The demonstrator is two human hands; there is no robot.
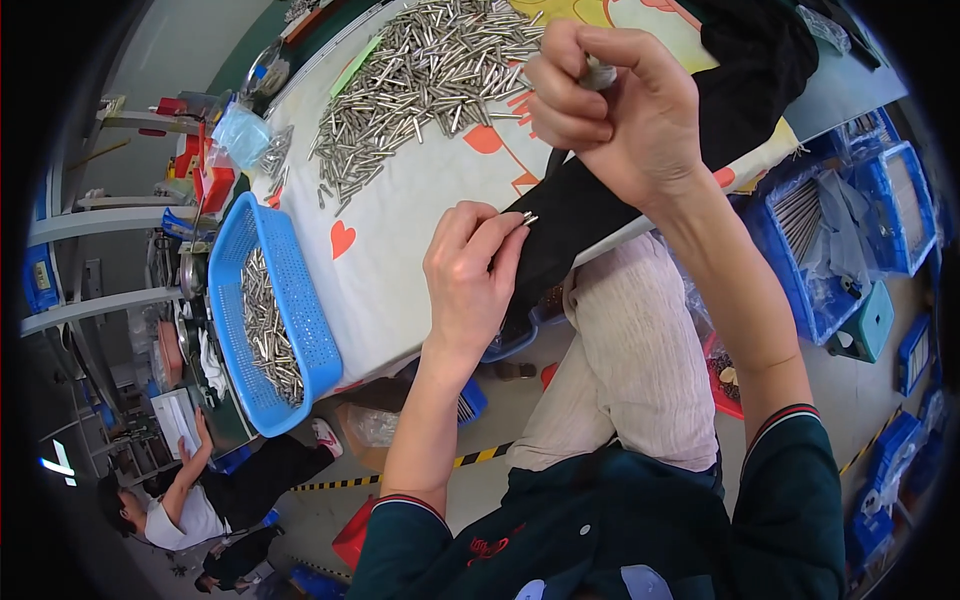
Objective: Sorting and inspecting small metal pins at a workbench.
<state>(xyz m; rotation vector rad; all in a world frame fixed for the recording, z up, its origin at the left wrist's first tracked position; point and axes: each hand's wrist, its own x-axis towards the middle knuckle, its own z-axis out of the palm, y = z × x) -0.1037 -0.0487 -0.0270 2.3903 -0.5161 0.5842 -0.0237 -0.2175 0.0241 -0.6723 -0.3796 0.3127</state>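
Centre frame: small silver metal pins (527,217) pinched by left hand (468,275). Upper centre: pale cylindrical piece (598,74) clenched in right hand (610,105). Left: blue perforated plastic basket (300,300) of pins.

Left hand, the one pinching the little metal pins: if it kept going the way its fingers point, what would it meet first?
Probably the black cloth just beyond the left hand and its pinched pins; past that, the right hand. Depth is unclear.
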